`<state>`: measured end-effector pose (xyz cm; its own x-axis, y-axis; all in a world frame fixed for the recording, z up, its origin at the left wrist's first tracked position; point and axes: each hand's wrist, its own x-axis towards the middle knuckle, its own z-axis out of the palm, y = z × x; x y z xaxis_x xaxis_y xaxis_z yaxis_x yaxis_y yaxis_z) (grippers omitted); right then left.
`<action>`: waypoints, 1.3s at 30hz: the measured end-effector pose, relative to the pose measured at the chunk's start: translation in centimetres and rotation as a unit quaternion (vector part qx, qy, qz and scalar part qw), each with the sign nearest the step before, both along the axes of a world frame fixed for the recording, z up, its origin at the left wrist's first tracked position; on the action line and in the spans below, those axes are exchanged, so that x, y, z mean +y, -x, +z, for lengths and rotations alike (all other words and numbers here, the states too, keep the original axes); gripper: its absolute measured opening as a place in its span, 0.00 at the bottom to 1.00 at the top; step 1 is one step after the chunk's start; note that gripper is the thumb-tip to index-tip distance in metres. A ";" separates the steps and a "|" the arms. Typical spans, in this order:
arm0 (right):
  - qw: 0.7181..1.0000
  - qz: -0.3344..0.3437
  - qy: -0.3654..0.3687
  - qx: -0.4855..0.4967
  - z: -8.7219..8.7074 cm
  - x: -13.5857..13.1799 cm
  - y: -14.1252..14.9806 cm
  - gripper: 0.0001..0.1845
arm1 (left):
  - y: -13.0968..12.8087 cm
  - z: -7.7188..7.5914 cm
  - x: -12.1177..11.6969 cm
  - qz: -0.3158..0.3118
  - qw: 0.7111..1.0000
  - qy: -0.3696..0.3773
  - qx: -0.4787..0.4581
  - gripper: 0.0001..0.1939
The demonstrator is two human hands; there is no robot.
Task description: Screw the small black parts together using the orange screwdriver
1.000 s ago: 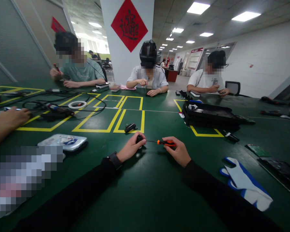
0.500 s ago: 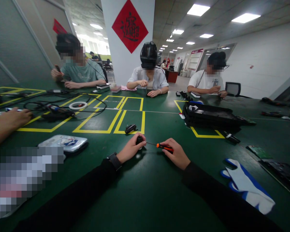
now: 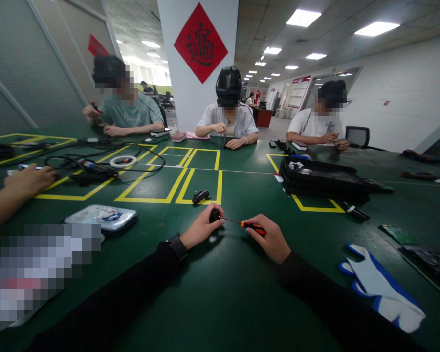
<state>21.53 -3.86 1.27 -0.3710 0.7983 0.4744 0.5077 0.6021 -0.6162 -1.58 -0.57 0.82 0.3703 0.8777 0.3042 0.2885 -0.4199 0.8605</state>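
My left hand [image 3: 201, 227] is closed around a small dark rounded part [image 3: 214, 215], whose exact kind I cannot make out. In my right hand [image 3: 273, 239] is a screwdriver with an orange and black handle [image 3: 255, 228]. Its thin metal shaft points left, and the tip meets or nearly meets the dark part by my left fingertips. Both hands are low over the green table [image 3: 234, 293]. Just beyond my left hand lies a small black device [image 3: 200, 196] on the yellow tape.
Left are a tin case [image 3: 100, 217], tangled black cables [image 3: 91, 168], a white ring [image 3: 123, 161] and another person's hand [image 3: 31, 180]. Right are black plastic housings [image 3: 322, 178], a white and blue glove [image 3: 383, 288] and a green circuit board [image 3: 399, 234]. Several people sit across the table.
The whole view has shifted slightly, so everything appears a little further right and lower. My grip on the dark part and the screwdriver looks the same.
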 end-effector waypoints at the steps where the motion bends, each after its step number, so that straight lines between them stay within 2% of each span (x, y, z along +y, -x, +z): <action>1: 1.000 0.002 -0.002 0.001 0.0 0.0 0.0 0.09 | 0.0 0.0 0.0 0.000 1.000 0.001 -0.001 0.08; 8: 1.000 -0.003 0.018 -0.008 -0.6 0.1 0.1 0.12 | -0.1 -0.2 0.1 -0.009 1.000 0.004 -0.001 0.07; 14: 0.999 0.001 0.045 -0.029 -0.2 -0.1 0.2 0.12 | 0.1 -0.2 0.2 -0.018 1.000 0.001 0.009 0.06; 28: 0.998 0.003 0.039 -0.050 0.1 -0.2 0.2 0.13 | -0.1 0.2 -0.2 -0.010 1.000 0.014 0.003 0.07; 39: 1.000 0.000 0.005 -0.024 0.0 -0.4 0.2 0.15 | -0.1 0.1 -0.1 -0.003 1.000 0.002 0.014 0.07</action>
